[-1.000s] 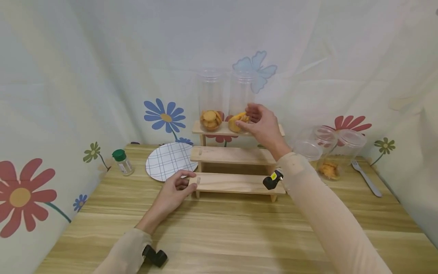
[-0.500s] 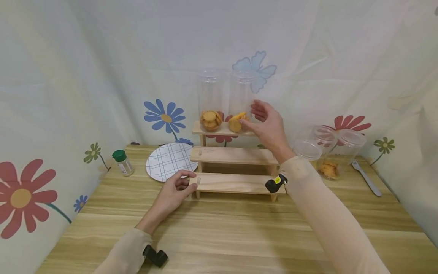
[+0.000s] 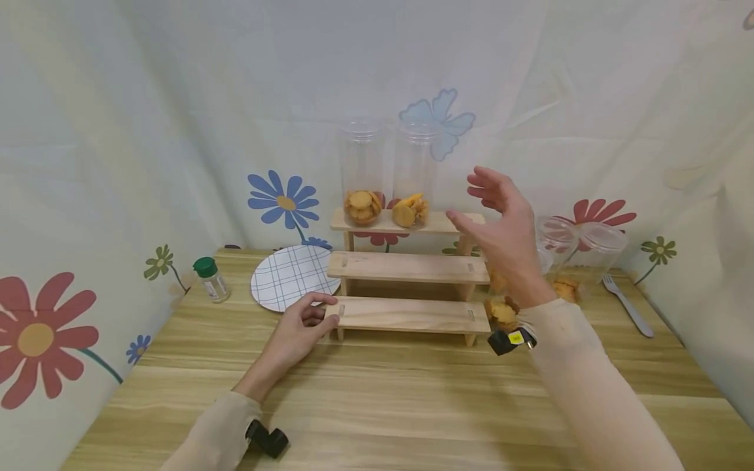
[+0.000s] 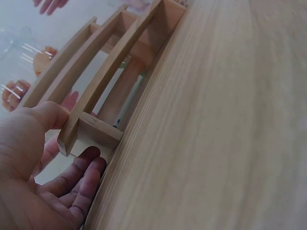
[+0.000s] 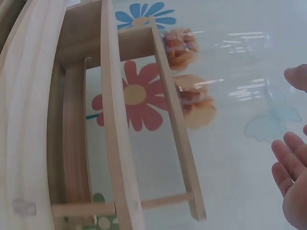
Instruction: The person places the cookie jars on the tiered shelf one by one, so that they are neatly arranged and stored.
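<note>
A: What does the left hand have hold of?

B: The wooden rack, a three-tier one. Its thumb and fingers pinch the left end of the lowest board.

A: And the right hand?

B: It holds nothing. It hangs in the air beside the right end of the top board, thumb and fingers spread well apart, touching neither the rack nor the jars.

A: Where does the rack stand?

B: On the wood-grain table, in front of the flowered cloth.

A: What is on it?

B: Two tall clear jars, the left jar and the right jar, upright side by side on the top board, apart from each other. Each has yellowish biscuits at the bottom.

A: Anything around it?

B: A checked plate and a green-capped shaker to the left. To the right, more clear jars, partly hidden by the right hand and sleeve, then a grey fork
</note>
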Motion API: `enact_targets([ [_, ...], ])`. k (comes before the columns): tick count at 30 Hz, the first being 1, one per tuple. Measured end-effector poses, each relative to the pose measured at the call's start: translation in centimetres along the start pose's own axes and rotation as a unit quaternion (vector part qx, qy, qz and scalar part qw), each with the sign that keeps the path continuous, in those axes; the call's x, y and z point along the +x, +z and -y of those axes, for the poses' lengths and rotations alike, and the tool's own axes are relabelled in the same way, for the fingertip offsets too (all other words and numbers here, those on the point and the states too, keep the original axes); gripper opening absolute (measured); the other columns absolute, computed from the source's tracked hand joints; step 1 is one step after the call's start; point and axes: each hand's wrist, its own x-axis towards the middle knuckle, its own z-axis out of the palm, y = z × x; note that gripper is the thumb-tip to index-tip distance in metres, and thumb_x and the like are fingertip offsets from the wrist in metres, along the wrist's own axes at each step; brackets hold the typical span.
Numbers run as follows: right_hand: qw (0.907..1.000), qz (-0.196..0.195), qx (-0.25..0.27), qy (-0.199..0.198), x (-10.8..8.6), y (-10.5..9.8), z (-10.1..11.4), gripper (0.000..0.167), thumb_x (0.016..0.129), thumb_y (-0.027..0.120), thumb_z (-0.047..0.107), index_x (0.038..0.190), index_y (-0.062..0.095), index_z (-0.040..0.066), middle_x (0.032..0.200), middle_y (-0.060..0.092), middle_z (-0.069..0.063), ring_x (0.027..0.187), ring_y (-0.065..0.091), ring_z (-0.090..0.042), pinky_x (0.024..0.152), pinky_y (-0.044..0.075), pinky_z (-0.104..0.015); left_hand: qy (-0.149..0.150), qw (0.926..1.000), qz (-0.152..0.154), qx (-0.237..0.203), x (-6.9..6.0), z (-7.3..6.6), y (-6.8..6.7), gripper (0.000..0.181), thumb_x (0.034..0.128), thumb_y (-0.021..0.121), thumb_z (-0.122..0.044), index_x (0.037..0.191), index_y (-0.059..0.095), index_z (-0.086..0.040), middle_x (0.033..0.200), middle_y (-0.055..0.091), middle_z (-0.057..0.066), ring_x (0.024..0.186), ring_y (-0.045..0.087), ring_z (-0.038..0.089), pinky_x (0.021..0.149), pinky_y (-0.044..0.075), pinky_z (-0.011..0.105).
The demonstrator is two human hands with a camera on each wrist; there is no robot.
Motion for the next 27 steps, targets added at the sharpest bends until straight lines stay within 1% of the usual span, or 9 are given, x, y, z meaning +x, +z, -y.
enact_targets([
  [3,0.9999,-0.011,0.0,0.002,-0.9,-1.7,-0.3,0.071,0.095,0.092,0.021,0.158,0.06,0.022,0.151,0.068,0.0,0.136,0.064,-0.017,0.116,0.044,-0.034,-0.001,1.0,-0.001,0.0,0.0,0.1,0.0,0.033,0.1052,0.08,-0.024,0.135,0.072,-0.016,0.109,0.078,0.012,0.101,0.068,0.023,0.089,0.053,0.03],
  [7,0.9996,-0.028,0.0,0.001,-1.7,-3.7,-0.9,0.072,0.093,0.093,0.015,0.157,0.061,0.021,0.151,0.069,-0.001,0.136,0.066,-0.02,0.113,0.044,-0.03,-0.002,1.0,-0.001,0.002,0.0,0.1,0.0,0.033,0.1053,0.081,-0.025,0.136,0.071,-0.016,0.109,0.078,0.012,0.102,0.068,0.023,0.09,0.053,0.03],
  [10,0.999,-0.04,-0.01,0.015,-2.3,-5.0,-1.4,0.072,0.093,0.094,0.016,0.157,0.061,0.023,0.152,0.068,0.0,0.136,0.066,-0.019,0.112,0.045,-0.029,-0.002,1.0,0.0,0.003,0.0,0.0,0.1,0.033,0.1054,0.081,-0.025,0.136,0.071,-0.016,0.11,0.078,0.011,0.102,0.067,0.023,0.09,0.053,0.03],
  [12,0.9983,-0.045,-0.017,0.032,-2.7,-5.8,-1.8,0.073,0.093,0.094,0.018,0.158,0.061,0.025,0.154,0.067,0.001,0.136,0.065,-0.018,0.112,0.045,-0.03,-0.003,1.0,0.0,0.003,0.0,0.0,0.1,0.033,0.1054,0.081,-0.025,0.136,0.071,-0.016,0.11,0.078,0.011,0.102,0.067,0.023,0.09,0.053,0.03],
  [15,0.997,-0.051,-0.016,0.056,-3.3,-6.6,-2.4,0.074,0.094,0.093,0.019,0.159,0.06,0.026,0.156,0.065,0.002,0.138,0.063,-0.018,0.112,0.044,-0.031,-0.003,1.0,-0.001,0.003,0.0,0.0,0.0,0.033,0.1054,0.081,-0.025,0.136,0.071,-0.016,0.11,0.078,0.011,0.102,0.068,0.023,0.089,0.053,0.029],
  [17,0.9957,-0.054,-0.017,0.073,-3.7,-7.1,-3.0,0.074,0.094,0.093,0.02,0.16,0.059,0.027,0.157,0.064,0.002,0.139,0.061,-0.019,0.109,0.045,-0.03,-0.003,1.0,-0.002,0.004,-0.1,0.0,0.0,0.033,0.1054,0.081,-0.025,0.136,0.071,-0.016,0.111,0.078,0.011,0.102,0.068,0.023,0.089,0.053,0.029],
  [19,0.9949,-0.056,-0.019,0.082,-4.0,-7.5,-3.5,0.074,0.095,0.092,0.02,0.16,0.058,0.024,0.158,0.063,0.001,0.14,0.061,-0.019,0.107,0.044,-0.027,-0.003,1.0,-0.002,0.007,-0.1,0.0,0.0,0.033,0.1055,0.08,-0.026,0.136,0.071,-0.017,0.112,0.078,0.011,0.104,0.068,0.023,0.091,0.053,0.03],
  [22,0.9938,-0.055,-0.026,0.093,-4.7,-7.9,-4.3,0.074,0.096,0.091,0.021,0.161,0.057,0.022,0.159,0.063,0.0,0.14,0.06,-0.018,0.106,0.045,-0.024,-0.004,0.9999,-0.002,0.011,-0.1,-0.1,0.0,0.033,0.1057,0.08,-0.027,0.136,0.071,-0.018,0.114,0.078,0.011,0.106,0.068,0.023,0.094,0.053,0.032],
  [27,0.9942,-0.048,-0.019,0.095,-5.9,-8.3,-5.7,0.077,0.095,0.091,0.018,0.163,0.055,0.022,0.16,0.062,-0.003,0.14,0.06,-0.016,0.111,0.046,-0.023,-0.006,0.9999,-0.002,0.014,-0.1,-0.1,0.0,0.033,0.1057,0.08,-0.027,0.137,0.071,-0.018,0.114,0.078,0.011,0.107,0.068,0.023,0.094,0.053,0.032],
])
